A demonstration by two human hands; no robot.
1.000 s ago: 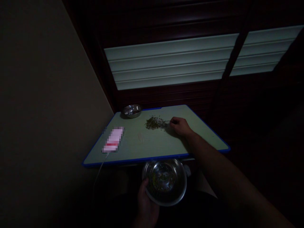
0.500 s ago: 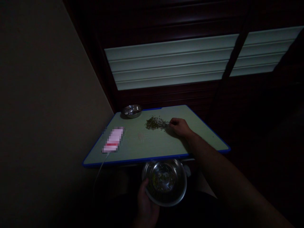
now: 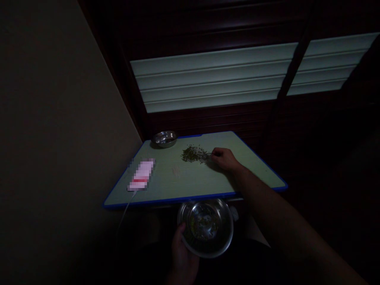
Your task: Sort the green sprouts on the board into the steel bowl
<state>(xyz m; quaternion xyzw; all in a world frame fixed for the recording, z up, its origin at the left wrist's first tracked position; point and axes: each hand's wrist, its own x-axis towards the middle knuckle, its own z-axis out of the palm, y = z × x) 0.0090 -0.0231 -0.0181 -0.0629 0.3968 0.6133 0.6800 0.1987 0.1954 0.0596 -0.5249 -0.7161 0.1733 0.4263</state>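
My left hand (image 3: 184, 255) grips the rim of a shiny metal bowl (image 3: 224, 239), thumb over its near left edge. The bowl is held just below the table's front edge, tilted towards me, with small greenish-yellow bits inside. Over the table, the fingers of my right hand (image 3: 223, 158) are pinched on a thin, greyish utensil that looks like a spoon (image 3: 205, 156). Its far end lies at the right side of a loose heap of small green-brown beans or seeds (image 3: 190, 153). Dim light hides the fine detail.
The pale green table (image 3: 192, 186) has a blue edge. A smaller metal bowl (image 3: 164, 139) stands at its back left corner. A phone (image 3: 142, 174), its screen blurred, lies at the left with a white cable (image 3: 126, 209) hanging off the front. Dark louvred doors (image 3: 213, 118) stand behind.
Almost nothing differs. My right hand and the spoon have shifted very slightly beside the heap; my left hand and the bowl stay in place.
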